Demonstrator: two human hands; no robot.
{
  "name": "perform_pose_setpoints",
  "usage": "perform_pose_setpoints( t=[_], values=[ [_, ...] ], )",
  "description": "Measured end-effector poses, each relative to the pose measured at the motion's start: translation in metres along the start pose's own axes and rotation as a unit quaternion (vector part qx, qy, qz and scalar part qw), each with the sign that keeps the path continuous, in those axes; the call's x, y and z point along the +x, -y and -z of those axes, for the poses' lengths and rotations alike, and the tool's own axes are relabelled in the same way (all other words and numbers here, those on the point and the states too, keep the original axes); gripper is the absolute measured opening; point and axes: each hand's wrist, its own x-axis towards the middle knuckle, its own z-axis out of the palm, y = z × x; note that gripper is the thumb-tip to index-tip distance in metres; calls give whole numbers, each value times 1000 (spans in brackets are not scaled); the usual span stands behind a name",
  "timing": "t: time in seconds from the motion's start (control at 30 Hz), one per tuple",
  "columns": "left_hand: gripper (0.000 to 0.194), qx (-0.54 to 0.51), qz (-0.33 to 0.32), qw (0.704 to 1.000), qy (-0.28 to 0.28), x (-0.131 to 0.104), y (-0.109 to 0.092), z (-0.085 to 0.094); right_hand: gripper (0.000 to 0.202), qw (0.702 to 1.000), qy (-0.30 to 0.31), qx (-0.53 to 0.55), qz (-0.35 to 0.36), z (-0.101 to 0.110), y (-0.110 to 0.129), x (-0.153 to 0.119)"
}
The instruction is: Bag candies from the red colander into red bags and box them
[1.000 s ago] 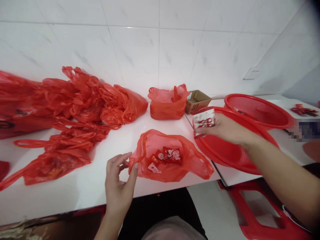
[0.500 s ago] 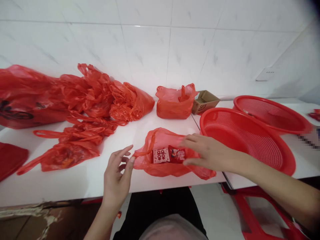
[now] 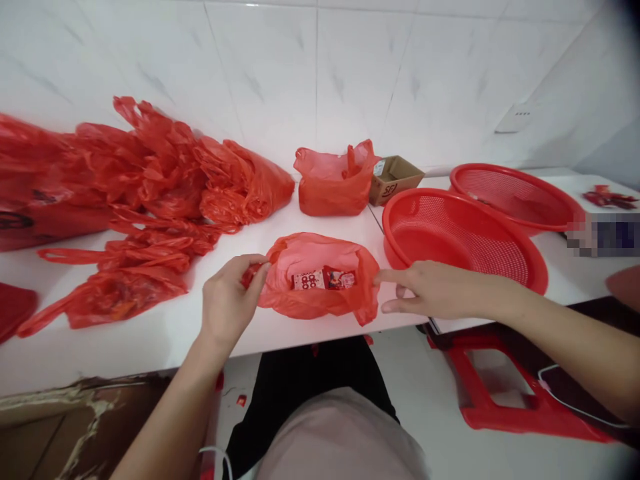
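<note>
An open red plastic bag [image 3: 320,243] lies on the white table before me, its mouth facing up. Inside sit red-and-white printed packets [image 3: 309,281], side by side with another red packet that bears a picture [image 3: 341,279]. My left hand [image 3: 231,293] pinches the bag's left edge between thumb and fingers. At the bag's right edge is my right hand [image 3: 425,290]. Its index finger reaches to the plastic, and the thumb stands apart below. Whether that fingertip presses on the bag or only comes close, I cannot tell.
Bunched red plastic bags [image 3: 170,173] fill the left side. Behind the open bag stand a filled-out red bag [image 3: 333,190] and a small cardboard box [image 3: 397,180]. Two red perforated baskets [image 3: 450,220] are at the right. A red stool [image 3: 480,413] stands below the table edge.
My right hand has drawn back from over the bag's mouth to its right edge. The bag's mouth looks rounder and wider. My left hand stays at the left edge. The camera view has shifted.
</note>
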Motion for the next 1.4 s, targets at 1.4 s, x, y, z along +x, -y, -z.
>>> perform_pose_setpoints(
  t=[1.4],
  values=[
    [63, -478, -92, 864, 128, 72, -74, 51, 14, 773, -332, 465, 275, 82, 87, 11]
  ],
)
